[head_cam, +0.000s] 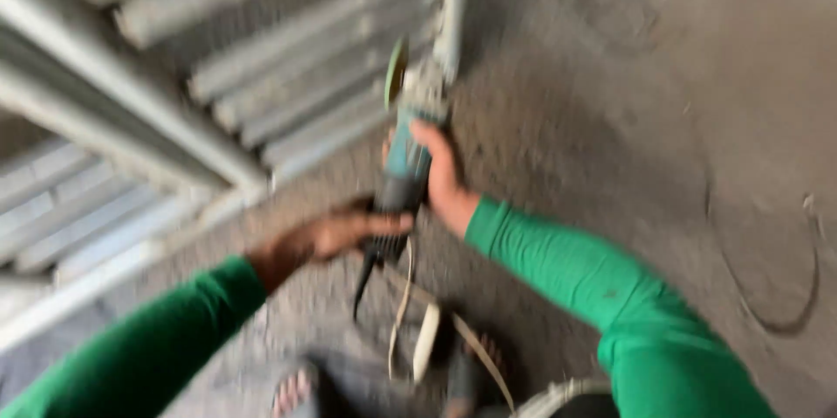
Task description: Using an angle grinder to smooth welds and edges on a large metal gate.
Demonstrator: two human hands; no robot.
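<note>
Right hand: closed around the teal body of an angle grinder, fingers wrapped over the housing just behind the head. Green sleeve runs back toward the lower right.

Left hand: fingers laid over the grinder's dark rear handle, thumb side up; the blur hides whether the grip is fully closed. Green sleeve runs to the lower left corner.

Angle grinder: held above the floor, pointing away from the person; its greenish disc stands on edge just beside the end of a pale upright bar. A dark cord hangs from the rear of the handle.

Metal frame: grey slats and tubes across the upper left half, their ends lining up near the disc.

Concrete floor: bare grey expanse to the right of the tool, with a curved dark mark near the right edge.

Below the hands: sandalled feet and pale straps.
</note>
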